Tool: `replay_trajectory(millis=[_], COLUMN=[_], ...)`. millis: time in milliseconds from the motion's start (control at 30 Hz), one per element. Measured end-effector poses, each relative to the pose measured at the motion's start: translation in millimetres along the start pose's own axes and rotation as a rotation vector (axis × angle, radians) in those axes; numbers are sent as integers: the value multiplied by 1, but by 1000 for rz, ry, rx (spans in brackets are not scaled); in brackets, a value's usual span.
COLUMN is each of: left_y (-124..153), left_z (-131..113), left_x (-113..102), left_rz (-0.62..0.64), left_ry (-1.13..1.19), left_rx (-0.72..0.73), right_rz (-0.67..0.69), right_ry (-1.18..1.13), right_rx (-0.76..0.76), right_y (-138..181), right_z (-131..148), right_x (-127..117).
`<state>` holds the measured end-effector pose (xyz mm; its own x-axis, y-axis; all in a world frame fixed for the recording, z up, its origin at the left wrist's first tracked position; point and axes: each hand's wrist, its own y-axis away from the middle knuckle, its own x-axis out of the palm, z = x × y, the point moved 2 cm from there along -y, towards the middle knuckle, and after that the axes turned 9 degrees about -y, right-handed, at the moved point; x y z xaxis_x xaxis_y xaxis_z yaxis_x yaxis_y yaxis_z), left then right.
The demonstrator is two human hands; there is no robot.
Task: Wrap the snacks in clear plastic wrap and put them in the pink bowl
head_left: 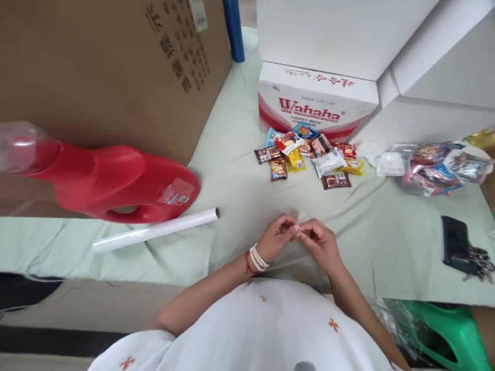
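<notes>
Fingers (285, 233) of both hands are brought close together at the lower middle of the frame, and a thin translucent piece (300, 215), too blurred to be named, is pinched between the tips of the left hand (276, 239) and the right hand (320, 245). Pale beads (258, 258) and a red cord are worn on the left wrist. Up at the upper centre, "Wahaha" is spelled out in big red letters on a white carton (317, 103), with "PURIFIED WATER" printed beneath, and plain white boxes (328, 31) are seen above it. Dark Chinese characters and a barcode label are carried by the brown carton (116, 72) at upper left; a barcode sticker is shown on the red jug (116, 180) below, topped by a clear cap. Against the Wahaha carton, small wrapped snacks (309, 148) are heaped, brown, yellow, red and blue, their fine print mostly unreadable. More colourful packets are held in a clear bag (444, 170) at the right edge. A pale green cloth (235, 170) is spread beneath it all, with a white roll (157, 231) laid at left and a black wallet (455, 245) and keys (481, 264) at right. At lower right, green plastic (452, 330) is glimpsed under the table edge.
</notes>
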<state>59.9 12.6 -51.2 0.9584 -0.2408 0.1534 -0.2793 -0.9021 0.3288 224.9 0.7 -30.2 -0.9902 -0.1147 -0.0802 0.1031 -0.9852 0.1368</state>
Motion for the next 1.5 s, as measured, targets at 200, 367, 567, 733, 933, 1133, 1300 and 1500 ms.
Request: replay_trajectory(millis=[200,367,567,733,933,1133,1300,1500], left_y=[6,11,7,11,12,15,20,19], left_z=[12,15,12,10,7,0,-2,4], left_x=[-12,-16,-18,-24,-24,-18,-12,-20], left_rz=[8,-39,-47,-45,-11,-119,-130,-205], left_ry=[-7,39,66,366,590,429,401,500], left_rx=[4,-65,-10,-59,-161,31,39,-23], right_rz=[48,8,-61,-248,-226,-256,-105,-103], right_ry=[-390,-381,-475,-763,-625,-127,-31,-50], right_rx=[309,255,214,365,414,225,183,150], right_y=[3,3,2,0,8,19,8,-2], right_z=[-21,-17,-12,-21,-25,-10,-13,-14], right_x=[12,8,7,-18,-29,-14,4,8])
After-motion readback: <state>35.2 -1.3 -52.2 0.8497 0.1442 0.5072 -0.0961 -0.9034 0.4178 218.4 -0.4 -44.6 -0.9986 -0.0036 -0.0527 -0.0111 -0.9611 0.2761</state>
